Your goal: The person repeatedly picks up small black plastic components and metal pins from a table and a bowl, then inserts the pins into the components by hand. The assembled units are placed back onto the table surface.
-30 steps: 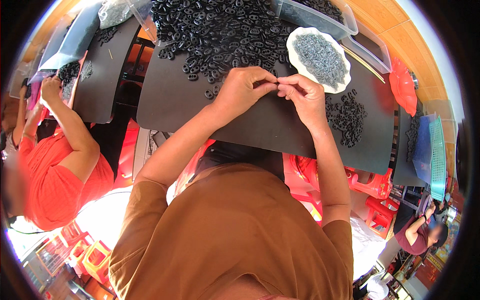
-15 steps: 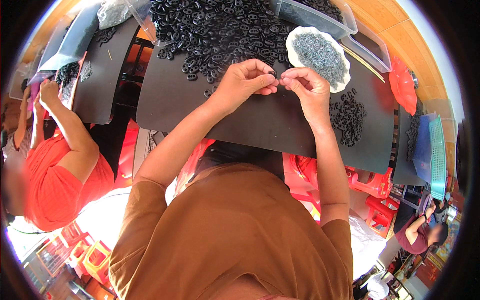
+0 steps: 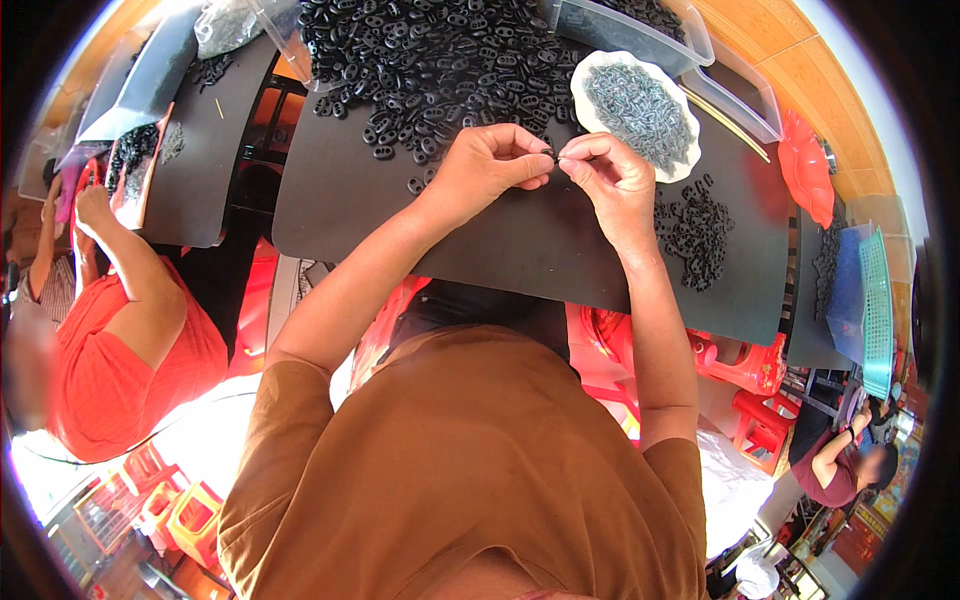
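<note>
My left hand [image 3: 490,168] is closed in a pinch on a small black oval piece [image 3: 549,155] above the dark table. The fingertips of my right hand [image 3: 612,182] are pressed together right against that piece. Whatever they grip is too small to make out. Beyond my hands spreads a large heap of black oval pieces with two holes [image 3: 450,70]. A white scalloped dish [image 3: 688,165] full of tiny grey, glossy parts stands just past my right hand. Right of my right wrist lies a smaller pile of black pieces [image 3: 695,235].
A clear plastic bin [image 3: 630,45] and a thin yellowish stick [image 3: 735,132] lie at the far right. Beside them is a red scalloped dish [image 3: 803,170]. A co-worker in red [image 3: 130,350] sits left at another dark table [image 3: 195,170]. Red stools [image 3: 765,430] stand below right.
My right fingertips have come slightly left and now meet the black piece in my left hand. The co-worker's arm at the left has shifted.
</note>
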A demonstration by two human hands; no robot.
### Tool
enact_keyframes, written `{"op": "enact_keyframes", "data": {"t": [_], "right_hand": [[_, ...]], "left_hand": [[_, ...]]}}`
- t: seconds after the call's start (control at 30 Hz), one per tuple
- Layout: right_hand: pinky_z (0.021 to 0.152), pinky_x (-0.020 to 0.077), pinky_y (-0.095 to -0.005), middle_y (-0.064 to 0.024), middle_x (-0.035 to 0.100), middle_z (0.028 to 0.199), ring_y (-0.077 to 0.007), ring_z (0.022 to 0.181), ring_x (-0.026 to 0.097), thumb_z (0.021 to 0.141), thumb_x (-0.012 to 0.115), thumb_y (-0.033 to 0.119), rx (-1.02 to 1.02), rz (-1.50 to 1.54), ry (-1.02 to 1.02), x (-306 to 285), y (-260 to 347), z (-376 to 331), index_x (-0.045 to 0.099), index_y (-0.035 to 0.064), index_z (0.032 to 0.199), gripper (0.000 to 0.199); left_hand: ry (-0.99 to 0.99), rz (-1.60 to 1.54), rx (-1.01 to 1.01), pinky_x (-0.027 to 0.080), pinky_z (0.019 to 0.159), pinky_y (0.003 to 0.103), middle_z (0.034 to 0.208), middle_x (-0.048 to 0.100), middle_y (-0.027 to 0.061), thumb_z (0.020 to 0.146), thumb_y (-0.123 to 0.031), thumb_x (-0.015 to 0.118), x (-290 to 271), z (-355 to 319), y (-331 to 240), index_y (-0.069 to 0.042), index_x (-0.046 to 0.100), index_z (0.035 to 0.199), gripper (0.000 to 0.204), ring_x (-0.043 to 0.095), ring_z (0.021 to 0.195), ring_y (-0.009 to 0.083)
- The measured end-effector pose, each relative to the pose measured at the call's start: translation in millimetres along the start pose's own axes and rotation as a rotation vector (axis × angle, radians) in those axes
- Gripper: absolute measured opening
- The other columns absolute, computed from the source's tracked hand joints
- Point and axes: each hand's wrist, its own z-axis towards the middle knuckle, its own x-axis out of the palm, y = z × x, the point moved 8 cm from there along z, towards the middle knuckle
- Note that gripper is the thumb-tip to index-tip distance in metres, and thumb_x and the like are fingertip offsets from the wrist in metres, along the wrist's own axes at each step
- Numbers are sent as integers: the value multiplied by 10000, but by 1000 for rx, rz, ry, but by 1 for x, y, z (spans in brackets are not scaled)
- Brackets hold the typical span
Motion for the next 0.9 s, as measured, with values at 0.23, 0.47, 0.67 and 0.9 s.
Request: {"op": "enact_keyframes", "data": {"t": [0.23,0.47,0.67,0.9], "right_hand": [[724,505,-227,-40,658,916,-85,822,621,867,666,-55,1,-25,-17,-1,0,-1,645,-6,890,58],[711,514,-230,-43,659,904,-92,817,631,856,661,-74,-11,-73,-1,0,0,-1,643,-4,889,79],[693,519,-250,-50,653,860,-120,783,645,825,677,-66,-117,-243,2,2,7,0,643,7,900,110],[650,503,-312,-90,637,799,-215,715,640,845,643,-20,-341,-551,56,14,36,-2,638,28,936,102]], "left_hand": [[7,46,14,542,732,230,884,691,50,886,-115,713,0,0,0,-1,675,981,153,665,807,106],[7,91,20,538,721,223,855,692,45,884,-114,714,2,0,-2,-4,674,956,138,659,780,96],[-9,177,45,533,705,218,832,695,47,888,-111,708,2,-1,-4,-1,669,941,128,653,763,82],[-6,261,54,525,685,210,796,697,33,883,-102,705,4,-3,-4,-8,671,922,108,646,740,67]]}}
